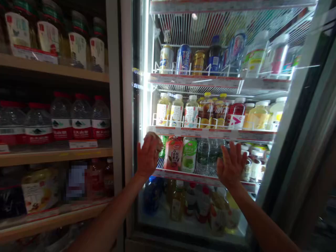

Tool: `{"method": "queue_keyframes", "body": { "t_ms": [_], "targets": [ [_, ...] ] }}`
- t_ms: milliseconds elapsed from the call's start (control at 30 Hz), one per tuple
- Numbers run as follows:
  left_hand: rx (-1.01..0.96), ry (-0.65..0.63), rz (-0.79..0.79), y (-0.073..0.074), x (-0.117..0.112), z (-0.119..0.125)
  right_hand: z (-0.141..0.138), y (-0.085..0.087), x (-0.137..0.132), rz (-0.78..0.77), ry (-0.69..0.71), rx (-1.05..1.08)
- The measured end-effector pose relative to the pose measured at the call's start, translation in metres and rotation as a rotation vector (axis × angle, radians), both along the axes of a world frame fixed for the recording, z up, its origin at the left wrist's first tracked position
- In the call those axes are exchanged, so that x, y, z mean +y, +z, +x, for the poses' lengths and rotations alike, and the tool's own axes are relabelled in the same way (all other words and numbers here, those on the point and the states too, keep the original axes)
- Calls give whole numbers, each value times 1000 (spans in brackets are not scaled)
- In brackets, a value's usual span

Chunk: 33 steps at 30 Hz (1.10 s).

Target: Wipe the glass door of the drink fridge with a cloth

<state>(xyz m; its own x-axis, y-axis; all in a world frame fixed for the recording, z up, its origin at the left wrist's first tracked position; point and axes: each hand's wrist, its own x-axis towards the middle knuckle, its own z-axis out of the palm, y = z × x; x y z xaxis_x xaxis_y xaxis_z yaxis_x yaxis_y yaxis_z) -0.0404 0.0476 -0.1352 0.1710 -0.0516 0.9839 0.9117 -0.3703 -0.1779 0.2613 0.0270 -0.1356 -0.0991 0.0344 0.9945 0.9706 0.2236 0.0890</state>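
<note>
Both of my arms reach forward before a lit drinks fridge [275, 136]. My left hand [147, 155] is raised with its fingers extended, holding nothing I can see, near the fridge's left side. It is nearest to a red drink bottle [173, 153] on the lower-middle shelf. Opposite, my right hand [231, 165] has its fingers spread and its palm forward, in front of several clear water bottles [203, 157] and small jars [256, 164]. A green-labelled bottle [189, 154] stands between the two hands. Whether either hand touches glass I cannot tell.
Higher fridge shelves hold tea bottles [176, 111] and cans [183, 58]; more bottles [177, 203] stand at the bottom. To the left, a wooden shelf [52, 155] carries red-capped water bottles [81, 117]. A dark upright frame [294, 154] borders the fridge's right side.
</note>
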Motion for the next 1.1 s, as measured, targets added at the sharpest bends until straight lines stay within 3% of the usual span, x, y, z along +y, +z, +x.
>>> {"method": "queue_keyframes", "body": {
  "t_ms": [67, 100, 200, 267, 300, 433, 467, 500, 600, 667, 700, 800, 867, 900, 1033, 1100],
  "targets": [
    [-198, -6, 17, 6, 3, 0, -1, 0, 1, 8, 6, 7],
    [-168, -28, 18, 5, 2, 5, -1, 0, 1, 13, 10, 7],
    [334, -79, -2, -6, -2, 19, 0, -1, 1, 15, 22, -5],
    [558, -88, 10, -2, -2, 18, 2, -1, 1, 4, 27, -20],
    [524, -82, 19, 5, -1, 14, 3, -1, 1, -2, 29, -26],
    [-141, -54, 88, 38, 6, 0, 2, -1, 2, 8, 27, -16],
    [-197, -60, 89, 41, 6, 1, 0, -1, 2, 13, 25, -11],
    [-147, -72, 81, 40, 5, 5, -1, -1, 1, 15, 24, -8],
    [405, -116, 43, 29, 0, 16, 0, -1, -2, 9, 28, -14],
    [607, -122, 42, 31, 0, 15, 4, 2, -4, -9, 31, -46],
    [539, -113, 51, 38, 1, 11, 8, 6, -5, -17, 33, -66],
    [-40, -74, 117, 67, 9, 2, 18, 27, -4, -1, 12, -50],
    [-198, -68, 137, 77, 12, 4, 21, 42, -1, 17, -22, 6],
    [-125, -74, 129, 78, 12, 7, 21, 49, 1, 18, -40, 28],
    [544, -106, 89, 72, 6, 16, 18, 58, 6, 2, -76, 41],
    [638, -92, 74, 79, 5, 12, 17, 55, 6, 6, -72, 22]
  ]
}}
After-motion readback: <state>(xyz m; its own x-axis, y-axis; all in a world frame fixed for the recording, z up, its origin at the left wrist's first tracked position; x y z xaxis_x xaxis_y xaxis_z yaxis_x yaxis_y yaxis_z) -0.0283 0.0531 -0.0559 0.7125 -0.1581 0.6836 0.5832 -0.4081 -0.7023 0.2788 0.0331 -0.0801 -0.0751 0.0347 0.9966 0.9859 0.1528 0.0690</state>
